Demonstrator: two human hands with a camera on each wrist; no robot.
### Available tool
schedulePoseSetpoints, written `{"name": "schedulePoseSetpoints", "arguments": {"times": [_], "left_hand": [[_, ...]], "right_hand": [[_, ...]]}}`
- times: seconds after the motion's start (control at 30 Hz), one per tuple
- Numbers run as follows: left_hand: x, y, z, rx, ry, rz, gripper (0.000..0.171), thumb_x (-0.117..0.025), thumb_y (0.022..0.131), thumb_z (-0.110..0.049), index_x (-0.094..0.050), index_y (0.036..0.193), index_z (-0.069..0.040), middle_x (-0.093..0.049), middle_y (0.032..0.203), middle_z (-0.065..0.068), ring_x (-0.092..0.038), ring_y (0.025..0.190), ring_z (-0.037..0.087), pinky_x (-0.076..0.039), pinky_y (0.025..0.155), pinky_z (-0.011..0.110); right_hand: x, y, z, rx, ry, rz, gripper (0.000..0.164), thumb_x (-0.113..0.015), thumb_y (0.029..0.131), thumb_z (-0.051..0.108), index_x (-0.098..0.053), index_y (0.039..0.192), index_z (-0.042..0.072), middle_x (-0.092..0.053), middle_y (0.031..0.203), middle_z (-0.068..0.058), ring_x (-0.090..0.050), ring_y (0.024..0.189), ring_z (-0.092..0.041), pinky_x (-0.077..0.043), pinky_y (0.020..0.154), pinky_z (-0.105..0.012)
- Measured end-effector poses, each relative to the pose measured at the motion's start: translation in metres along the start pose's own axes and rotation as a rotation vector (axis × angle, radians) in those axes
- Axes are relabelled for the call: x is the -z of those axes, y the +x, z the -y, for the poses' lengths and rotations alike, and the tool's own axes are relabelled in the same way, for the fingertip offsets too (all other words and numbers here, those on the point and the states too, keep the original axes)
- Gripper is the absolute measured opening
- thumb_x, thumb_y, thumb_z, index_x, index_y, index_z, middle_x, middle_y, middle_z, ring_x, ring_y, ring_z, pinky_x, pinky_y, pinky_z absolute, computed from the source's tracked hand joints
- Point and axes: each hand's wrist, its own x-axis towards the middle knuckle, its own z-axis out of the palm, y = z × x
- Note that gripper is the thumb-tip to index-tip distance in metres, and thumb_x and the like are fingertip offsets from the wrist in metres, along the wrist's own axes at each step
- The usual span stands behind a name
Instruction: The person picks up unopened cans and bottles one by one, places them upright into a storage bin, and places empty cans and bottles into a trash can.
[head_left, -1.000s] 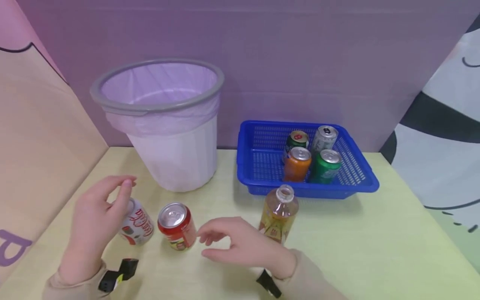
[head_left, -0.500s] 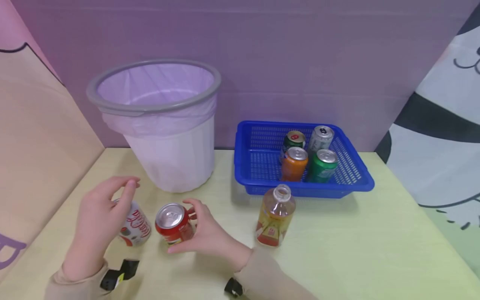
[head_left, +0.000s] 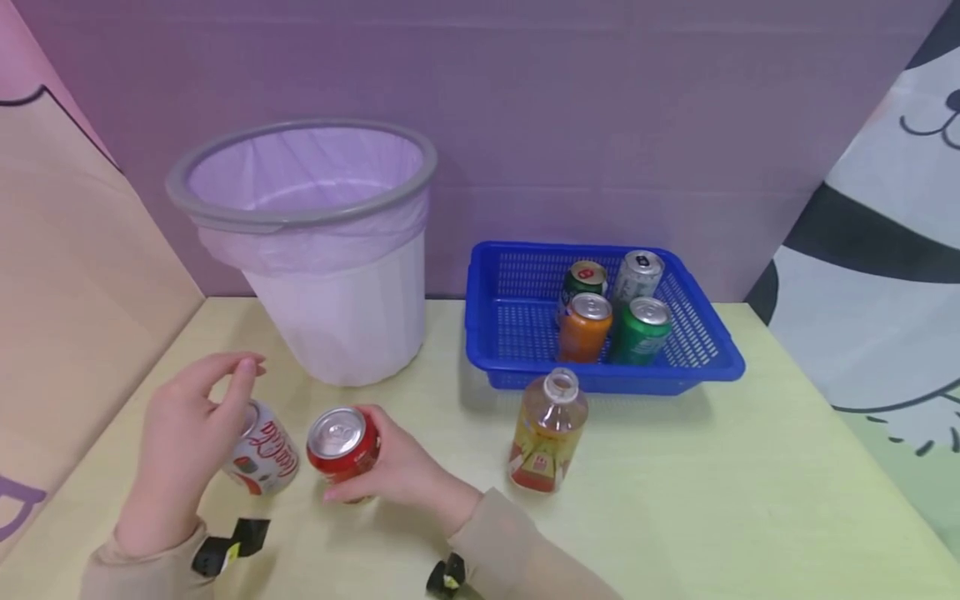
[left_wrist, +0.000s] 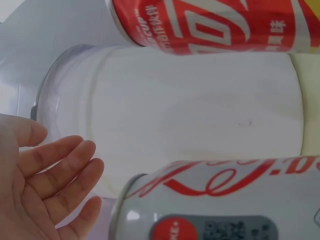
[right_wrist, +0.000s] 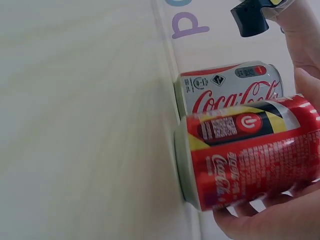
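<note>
Red can (head_left: 343,450) is sitting on the surface (head_left: 712,483), just R of white can (head_left: 266,452); R hand (head_left: 401,467) is gripping it, fingers & thumb round it. L hand (head_left: 191,417) is hovering by white can, grip loose. Bin (head_left: 348,317) is standing behind; bottle (head_left: 547,433) is standing farther R, blue basket (head_left: 637,380) w/ 4 cans (head_left: 585,329) behind it.

From here I see a pale yellow worktop (head_left: 712,492) carrying a lined white bin (head_left: 345,317) at back left and a blue basket (head_left: 675,379) to its right. A bottle (head_left: 547,442) stands before the basket; a white can (head_left: 266,454) and a red can (head_left: 347,448) stand before the bin.
</note>
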Motion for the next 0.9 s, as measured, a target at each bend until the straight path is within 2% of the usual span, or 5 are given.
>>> {"name": "schedulePoseSetpoints", "arguments": {"times": [0.2, 0.43, 0.63, 0.73, 0.9], "left_hand": [[-0.001, 0.001, 0.002, 0.013, 0.012, 0.028, 0.018, -0.056, 0.093, -0.011, -0.070, 0.100, -0.002, -0.071, 0.095, 0.017, -0.032, 0.092, -0.030, -0.036, 0.078, 0.016], [0.000, 0.001, 0.003, 0.026, 0.028, 0.038, 0.019, -0.056, 0.093, -0.011, -0.070, 0.101, -0.003, -0.071, 0.096, 0.017, -0.033, 0.088, -0.028, -0.037, 0.071, 0.018], [-0.001, 0.001, 0.002, 0.013, 0.023, 0.046, 0.019, -0.055, 0.093, -0.011, -0.070, 0.101, -0.002, -0.071, 0.096, 0.017, -0.032, 0.089, -0.030, -0.037, 0.077, 0.019], [-0.002, 0.000, 0.003, 0.014, 0.021, 0.055, 0.019, -0.055, 0.094, -0.012, -0.070, 0.101, -0.003, -0.071, 0.097, 0.017, -0.032, 0.090, -0.030, -0.037, 0.074, 0.014], [-0.003, 0.000, 0.002, -0.003, 0.013, 0.064, 0.018, -0.056, 0.093, -0.010, -0.070, 0.101, -0.003, -0.071, 0.097, 0.016, -0.033, 0.091, -0.030, -0.035, 0.071, 0.003]], "right_hand": [[-0.001, 0.003, -0.004, 0.031, -0.022, -0.029, 0.074, -0.086, 0.064, 0.005, -0.049, 0.127, 0.020, -0.060, 0.116, 0.010, -0.053, 0.108, -0.002, -0.042, 0.096, -0.023], [0.001, 0.003, -0.005, 0.059, -0.038, -0.037, 0.070, -0.087, 0.062, 0.006, -0.054, 0.123, 0.018, -0.062, 0.111, 0.010, -0.055, 0.098, 0.001, -0.046, 0.086, -0.018], [0.005, 0.001, -0.005, 0.061, -0.033, -0.050, 0.068, -0.087, 0.063, 0.008, -0.055, 0.122, 0.020, -0.062, 0.111, 0.010, -0.056, 0.098, 0.000, -0.048, 0.084, -0.019], [0.008, 0.000, -0.004, 0.064, -0.019, -0.076, 0.068, -0.087, 0.064, 0.010, -0.055, 0.123, 0.020, -0.063, 0.112, 0.009, -0.057, 0.098, -0.001, -0.049, 0.084, -0.019], [0.015, -0.003, 0.002, 0.132, -0.006, -0.120, 0.067, -0.087, 0.064, 0.008, -0.055, 0.123, 0.016, -0.063, 0.115, 0.003, -0.059, 0.102, -0.005, -0.049, 0.086, -0.020]]}}
